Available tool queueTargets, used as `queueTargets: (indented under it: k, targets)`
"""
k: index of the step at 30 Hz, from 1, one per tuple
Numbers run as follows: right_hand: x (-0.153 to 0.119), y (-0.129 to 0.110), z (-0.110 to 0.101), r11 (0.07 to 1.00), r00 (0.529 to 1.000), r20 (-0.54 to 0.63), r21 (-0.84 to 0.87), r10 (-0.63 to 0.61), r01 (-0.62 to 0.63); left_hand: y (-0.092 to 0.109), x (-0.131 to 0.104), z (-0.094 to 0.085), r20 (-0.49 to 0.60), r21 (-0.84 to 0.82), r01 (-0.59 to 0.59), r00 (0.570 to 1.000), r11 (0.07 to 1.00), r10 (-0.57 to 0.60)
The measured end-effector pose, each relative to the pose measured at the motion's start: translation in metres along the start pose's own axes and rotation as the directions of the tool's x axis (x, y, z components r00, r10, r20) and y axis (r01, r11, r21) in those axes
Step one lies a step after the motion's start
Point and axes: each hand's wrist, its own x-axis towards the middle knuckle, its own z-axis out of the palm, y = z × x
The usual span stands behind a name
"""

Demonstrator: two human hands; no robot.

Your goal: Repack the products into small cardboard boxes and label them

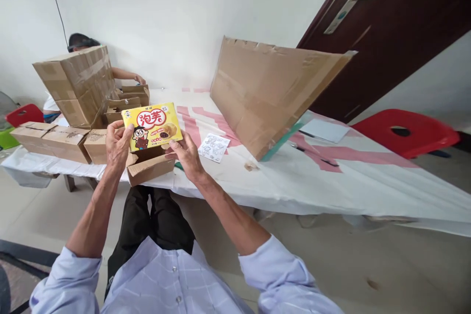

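Note:
A yellow snack box (162, 125) with red lettering and a cartoon figure is held up between my two hands, its printed face toward me. My left hand (118, 143) grips its left edge, thumb on the front. At the lower right corner, my right hand (187, 156) pinches the box. Just below and behind it, an open brown carton (152, 170) stands at the table's near edge, partly hidden by the yellow box and my right hand.
Closed cartons (68, 141) line the table's left edge. Taller stacked boxes (79, 81) partly hide another person (127, 74). A large cardboard panel (268, 88) leans mid-table near a patterned card (214, 147), a pen (329, 162) and white paper (326, 130). Red chair (405, 132) at right.

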Motion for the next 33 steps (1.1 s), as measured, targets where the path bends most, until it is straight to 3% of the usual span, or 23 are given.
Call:
queueTargets:
  k: [5, 10, 16, 22, 26, 29, 31, 33]
  targets:
    - [0.004, 0.014, -0.001, 0.991, 0.99, -0.05, -0.016, 0.132, -0.133, -0.008, 0.003, -0.006, 0.092, 0.105, 0.114, 0.988, 0.988, -0.124]
    - [0.004, 0.02, -0.005, 0.972, 0.973, -0.054, -0.059, 0.226, -0.229, -0.018, 0.005, -0.01, 0.114, 0.137, 0.166, 0.977, 0.977, -0.182]
    - [0.007, 0.024, -0.011, 0.965, 0.967, -0.055, -0.07, 0.251, -0.254, -0.022, 0.002, -0.009, 0.161, 0.16, 0.205, 0.96, 0.966, -0.23]
    - [0.016, 0.009, -0.021, 0.971, 0.974, -0.055, -0.081, 0.22, -0.224, -0.008, 0.012, -0.003, 0.224, 0.12, 0.183, 0.952, 0.976, -0.206]
    - [0.024, -0.022, -0.032, 0.991, 0.999, 0.029, -0.128, 0.043, -0.039, 0.016, 0.02, 0.011, 0.315, 0.06, 0.047, 0.947, 0.997, -0.064]
    - [0.028, -0.045, -0.044, 0.982, 0.986, 0.128, -0.145, -0.103, 0.121, 0.036, 0.019, 0.022, 0.408, 0.042, -0.115, 0.909, 0.992, 0.089]
    - [0.028, -0.055, -0.057, 0.973, 0.981, 0.11, -0.145, -0.162, 0.177, 0.043, 0.014, 0.02, 0.44, 0.091, -0.219, 0.884, 0.971, 0.158]
    - [0.027, -0.059, -0.076, 0.961, 0.974, 0.017, -0.163, -0.225, 0.224, 0.043, 0.008, 0.008, 0.419, 0.228, -0.307, 0.888, 0.924, 0.191]
